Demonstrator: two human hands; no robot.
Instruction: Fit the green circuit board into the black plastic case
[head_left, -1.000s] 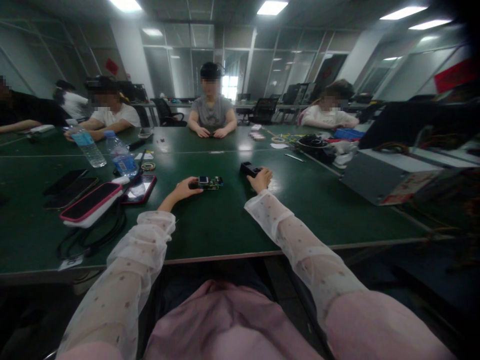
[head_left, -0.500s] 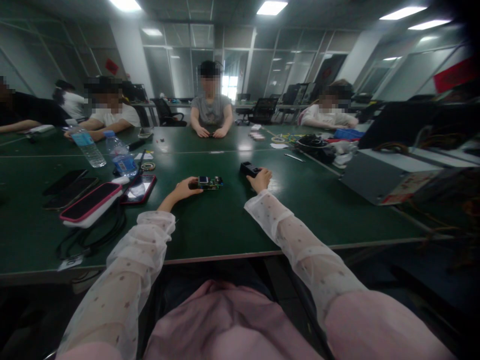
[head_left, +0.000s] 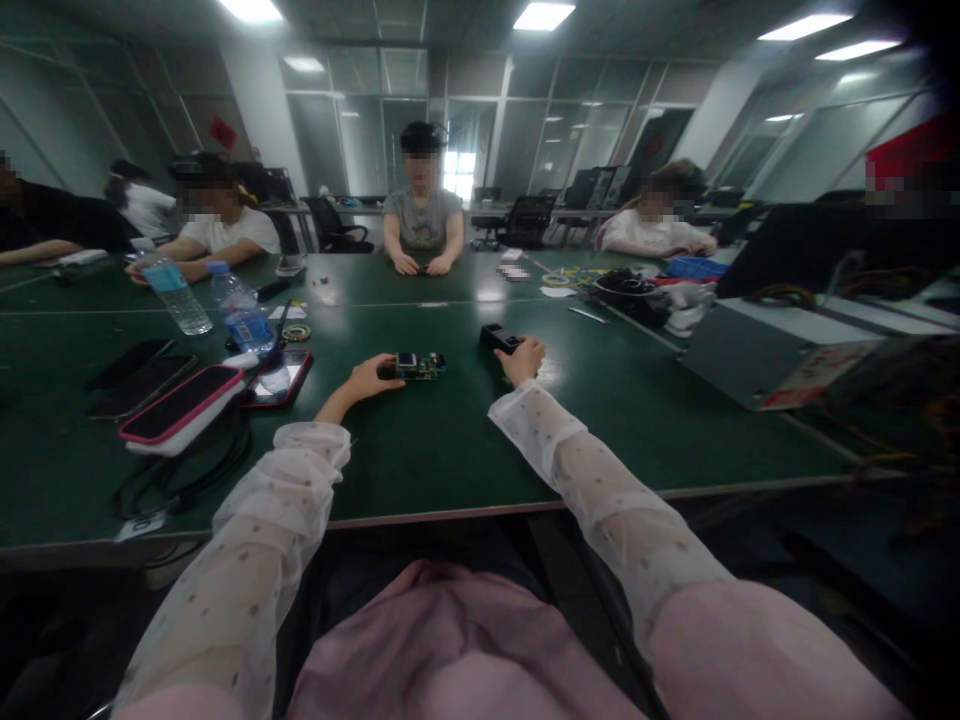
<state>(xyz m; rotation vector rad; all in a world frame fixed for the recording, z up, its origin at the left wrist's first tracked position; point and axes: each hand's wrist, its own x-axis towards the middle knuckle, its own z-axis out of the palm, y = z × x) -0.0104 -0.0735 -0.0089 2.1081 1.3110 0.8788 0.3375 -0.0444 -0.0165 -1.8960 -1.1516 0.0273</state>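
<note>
On the green table point(head_left: 420, 450), my left hand point(head_left: 369, 378) grips the left end of a small circuit board point(head_left: 421, 367) between thumb and fingers. The board carries a little screen on its upper left side and has green and dark parts to the right. To its right, my right hand point(head_left: 525, 360) is closed around the near end of a black box-shaped case point(head_left: 500, 338). The case's far end has a dark recess or opening. A short gap of tabletop separates the board from the case.
Phones, including a pink-edged one point(head_left: 184, 403), and black cables point(head_left: 184, 480) lie at left. Two water bottles point(head_left: 244, 315) stand behind them. A grey metal box point(head_left: 780, 345) sits at right, near a cable pile point(head_left: 630, 285). Across the table sits a person point(head_left: 424, 220); others sit either side.
</note>
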